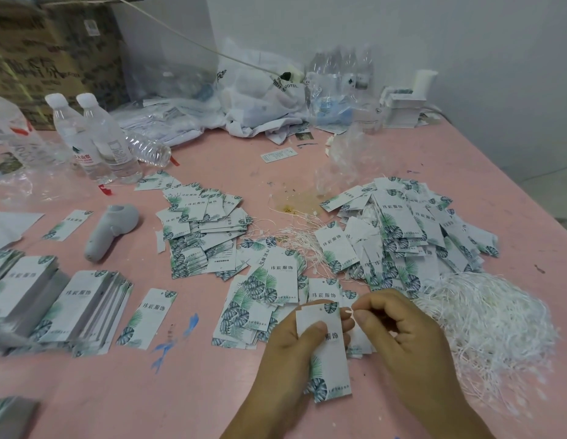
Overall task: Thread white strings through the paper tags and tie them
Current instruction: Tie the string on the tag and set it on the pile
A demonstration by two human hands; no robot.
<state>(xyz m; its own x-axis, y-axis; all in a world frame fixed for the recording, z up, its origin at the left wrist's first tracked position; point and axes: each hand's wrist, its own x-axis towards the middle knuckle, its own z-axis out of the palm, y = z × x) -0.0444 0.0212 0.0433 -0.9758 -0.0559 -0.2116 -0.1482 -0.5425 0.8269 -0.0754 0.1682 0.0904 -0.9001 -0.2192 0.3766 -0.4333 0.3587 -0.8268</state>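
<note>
My left hand (291, 350) grips a small stack of white paper tags (326, 353) with green leaf print, thumb pressed on the front. My right hand (399, 331) pinches the tip of a white string (348, 310) just right of the tags' top edge, near the hole. A big heap of loose white strings (485, 321) lies to the right. Piles of tags spread over the pink table: a right pile (409, 229), a middle pile (203, 229) and tags just beyond my hands (269, 293).
Neat stacks of tags (70, 305) sit at the left, with a grey handheld device (111, 229) behind them. Water bottles (95, 141), plastic bags (260, 90) and cardboard boxes (54, 49) crowd the back. Bare pink table (149, 400) shows at the front left.
</note>
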